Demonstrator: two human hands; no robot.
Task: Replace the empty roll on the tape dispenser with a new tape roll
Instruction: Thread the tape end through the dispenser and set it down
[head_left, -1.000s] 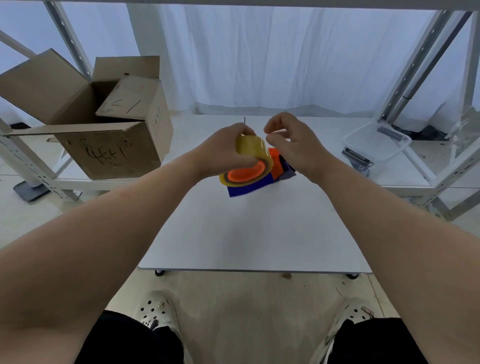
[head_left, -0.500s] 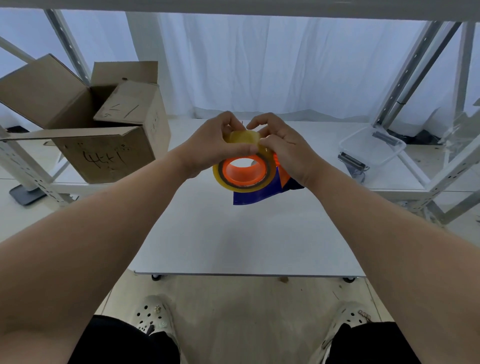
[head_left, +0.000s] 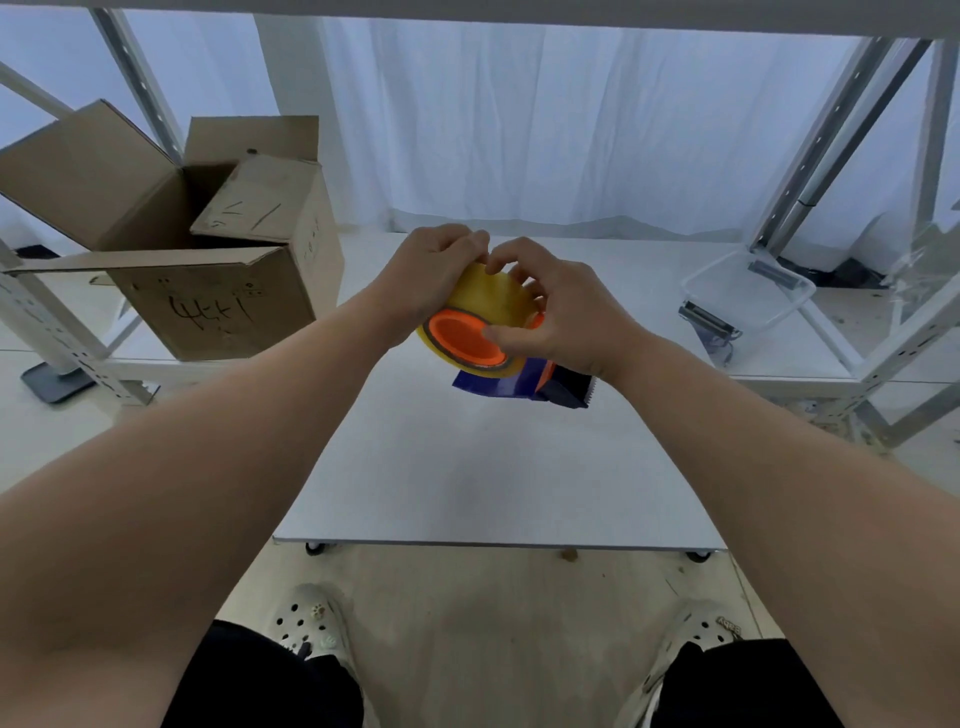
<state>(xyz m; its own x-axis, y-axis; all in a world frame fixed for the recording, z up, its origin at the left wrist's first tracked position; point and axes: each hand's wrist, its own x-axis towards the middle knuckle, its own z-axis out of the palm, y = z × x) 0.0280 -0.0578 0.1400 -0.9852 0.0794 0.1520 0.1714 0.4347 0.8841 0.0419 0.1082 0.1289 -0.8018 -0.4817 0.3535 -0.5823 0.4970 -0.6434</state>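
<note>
A yellowish tape roll (head_left: 491, 293) sits on the orange hub (head_left: 462, 338) of a dark blue tape dispenser (head_left: 511, 384), held in the air above the white table (head_left: 467, 467). My left hand (head_left: 426, 280) grips the roll from the left and behind. My right hand (head_left: 558, 317) holds the roll and dispenser from the right, thumb on the hub's rim, fingertips meeting the left hand's on top of the roll. The serrated blade end (head_left: 582, 397) pokes out under my right wrist. Most of the dispenser body is hidden by my hands.
An open cardboard box (head_left: 218, 291) stands on the low shelf at the left. A clear plastic tub (head_left: 748, 296) with a metal clip lies at the right. Metal rack posts frame both sides. My shoes (head_left: 311, 623) show below the table's near edge.
The roll has tilted so its orange hub faces me flatter, and the dispenser has shifted right. My right hand went from open beside the roll to gripping it, fingertips pinching on top.
</note>
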